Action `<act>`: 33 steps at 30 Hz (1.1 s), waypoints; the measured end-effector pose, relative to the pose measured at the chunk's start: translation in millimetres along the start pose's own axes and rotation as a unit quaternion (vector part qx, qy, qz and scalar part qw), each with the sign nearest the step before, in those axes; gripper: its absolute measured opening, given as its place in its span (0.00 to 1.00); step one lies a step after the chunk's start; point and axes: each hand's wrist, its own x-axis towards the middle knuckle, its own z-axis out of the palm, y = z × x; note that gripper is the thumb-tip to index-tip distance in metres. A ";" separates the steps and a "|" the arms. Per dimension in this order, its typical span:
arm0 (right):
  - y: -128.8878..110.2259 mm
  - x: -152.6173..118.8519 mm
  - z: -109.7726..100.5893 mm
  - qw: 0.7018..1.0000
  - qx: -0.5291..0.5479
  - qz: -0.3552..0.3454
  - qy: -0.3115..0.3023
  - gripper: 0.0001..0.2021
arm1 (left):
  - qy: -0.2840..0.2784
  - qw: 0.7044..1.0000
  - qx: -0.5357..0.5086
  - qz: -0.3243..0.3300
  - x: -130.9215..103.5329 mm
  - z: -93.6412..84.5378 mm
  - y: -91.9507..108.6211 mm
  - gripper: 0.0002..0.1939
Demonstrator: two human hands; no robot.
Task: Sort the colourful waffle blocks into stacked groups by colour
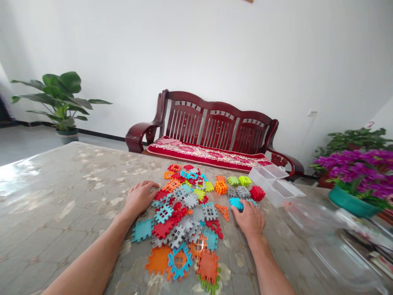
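A heap of interlocking plastic building tiles (179, 223) in red, grey, orange, blue and green lies in the middle of the table. My left hand (139, 199) rests at the heap's left edge, fingers stretched out, holding nothing. On the far side of the heap's right edge, my right hand (251, 221) grips small blue tiles (236, 202) between thumb and fingers; part of them is hidden under it. Just beyond it stand small same-coloured stacks: orange tiles (220, 187), green tiles (245, 180), grey tiles (242, 191) and red tiles (257, 193). An orange triangular tile (222, 212) lies left of this hand.
A clear divided plastic box (278, 188) stands open at the right. Transparent lids or trays (340, 258) lie nearer me. Purple flowers in a teal pot (353, 203) occupy the right edge. Behind the patterned table (66, 209) is a dark red wooden bench (216, 123).
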 end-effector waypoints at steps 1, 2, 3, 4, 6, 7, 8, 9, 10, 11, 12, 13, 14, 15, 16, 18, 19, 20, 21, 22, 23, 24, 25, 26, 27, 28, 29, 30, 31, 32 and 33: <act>-0.1 -0.5 -0.8 1.000 0.007 -0.003 0.014 0.16 | 0.000 1.000 -0.001 0.000 0.0 0.0 -0.1 0.18; -0.6 -1.3 -1.6 0.999 0.019 -0.008 0.030 0.15 | 0.000 1.000 -0.003 -0.001 0.0 -0.1 -0.1 0.18; -1.8 -2.2 -2.4 0.998 0.036 -0.016 0.044 0.15 | -0.001 1.000 -0.003 -0.002 0.0 -0.2 -0.1 0.17; -3.7 -3.4 -3.0 0.996 0.061 -0.031 0.054 0.14 | -0.001 1.000 -0.005 -0.003 -0.1 -0.2 0.1 0.17; -10.0 -6.5 -4.2 0.988 0.128 -0.074 0.052 0.14 | 0.001 1.000 -0.007 -0.004 -0.4 -0.3 0.5 0.17; -14.3 -8.3 -5.0 0.981 0.162 -0.100 0.040 0.14 | 0.003 1.000 -0.009 -0.005 -0.6 -0.4 0.8 0.17; -19.3 -10.2 -6.1 0.973 0.192 -0.125 0.022 0.14 | 0.005 1.000 -0.010 -0.005 -0.8 -0.4 1.1 0.17; -24.6 -12.0 -7.8 0.965 0.216 -0.148 0.003 0.15 | 0.007 1.000 -0.011 -0.005 -1.0 -0.4 1.3 0.17; -30.1 -13.6 -9.8 0.957 0.235 -0.168 -0.017 0.15 | 0.008 1.000 -0.011 -0.005 -1.1 -0.4 1.5 0.17; -35.5 -15.1 -12.0 0.950 0.250 -0.185 -0.036 0.17 | 0.009 1.000 -0.011 -0.005 -1.2 -0.4 1.5 0.17; -40.5 -16.3 -14.1 0.942 0.263 -0.200 -0.052 0.18 | 0.009 1.000 -0.011 -0.004 -1.2 -0.2 1.4 0.17; -44.9 -17.1 -15.9 0.936 0.274 -0.213 -0.066 0.20 | 0.009 1.000 -0.012 -0.003 -1.1 0.0 1.2 0.17; -48.8 -17.7 -16.9 0.930 0.282 -0.221 -0.076 0.21 | 0.008 1.000 -0.012 -0.002 -0.9 0.4 0.9 0.17; -52.2 -18.0 -17.0 0.927 0.288 -0.224 -0.084 0.21 | 0.007 1.000 -0.012 -0.001 -0.6 0.9 0.4 0.17; -54.9 -17.9 -16.1 0.927 0.290 -0.222 -0.087 0.20 | 0.005 1.000 -0.012 0.000 -0.3 1.4 -0.1 0.17; -59.3 -17.1 -12.1 0.930 0.293 -0.205 -0.082 0.17 | 0.003 1.000 -0.014 -0.001 0.4 2.6 -1.1 0.18; -60.9 -16.5 -9.4 0.932 0.295 -0.195 -0.075 0.16 | 0.001 1.000 -0.016 -0.002 0.7 3.0 -1.6 0.18; -62.2 -15.8 -6.9 0.934 0.296 -0.188 -0.068 0.16 | 0.000 1.000 -0.019 -0.004 0.9 3.4 -2.0 0.17; -63.3 -15.3 -4.8 0.936 0.296 -0.183 -0.058 0.16 | -0.001 1.000 -0.021 -0.005 1.1 3.6 -2.3 0.17; -64.0 -15.0 -3.5 0.937 0.295 -0.181 -0.047 0.17 | -0.002 1.000 -0.023 -0.006 1.2 3.6 -2.5 0.17; -64.5 -15.0 -3.1 0.937 0.295 -0.182 -0.036 0.17 | -0.003 1.000 -0.024 -0.006 1.2 3.5 -2.6 0.17; -64.6 -15.5 -3.7 0.937 0.294 -0.187 -0.026 0.17 | -0.002 1.000 -0.024 -0.006 1.1 3.3 -2.5 0.17; -64.6 -16.3 -5.1 0.935 0.296 -0.196 -0.018 0.17 | -0.002 1.000 -0.022 -0.005 0.9 2.9 -2.3 0.17; -64.4 -17.5 -7.2 0.931 0.298 -0.209 -0.014 0.18 | -0.001 1.000 -0.020 -0.004 0.7 2.6 -2.0 0.17; -64.1 -19.0 -9.7 0.927 0.301 -0.225 -0.016 0.19 | -0.001 1.000 -0.017 -0.003 0.5 2.2 -1.7 0.17; -64.0 -20.6 -12.1 0.922 0.301 -0.242 -0.024 0.20 | -0.002 1.000 -0.015 -0.002 0.3 1.9 -1.3 0.18; -63.9 -22.1 -14.2 0.918 0.299 -0.258 -0.034 0.22 | -0.004 1.000 -0.012 -0.001 0.1 1.6 -0.9 0.18; -64.0 -23.3 -15.6 0.916 0.294 -0.270 -0.044 0.23 | -0.005 1.000 -0.009 -0.001 0.0 1.4 -0.5 0.18; -64.3 -24.1 -16.3 0.915 0.287 -0.278 -0.053 0.24 | -0.006 1.000 -0.008 0.000 -0.1 1.2 -0.3 0.19; -64.6 -24.3 -16.0 0.917 0.280 -0.280 -0.059 0.25 | -0.007 1.000 -0.007 0.001 -0.1 1.1 -0.2 0.19; -65.0 -23.9 -15.0 0.919 0.273 -0.279 -0.061 0.25 | -0.006 1.000 -0.007 0.001 -0.1 1.1 -0.2 0.19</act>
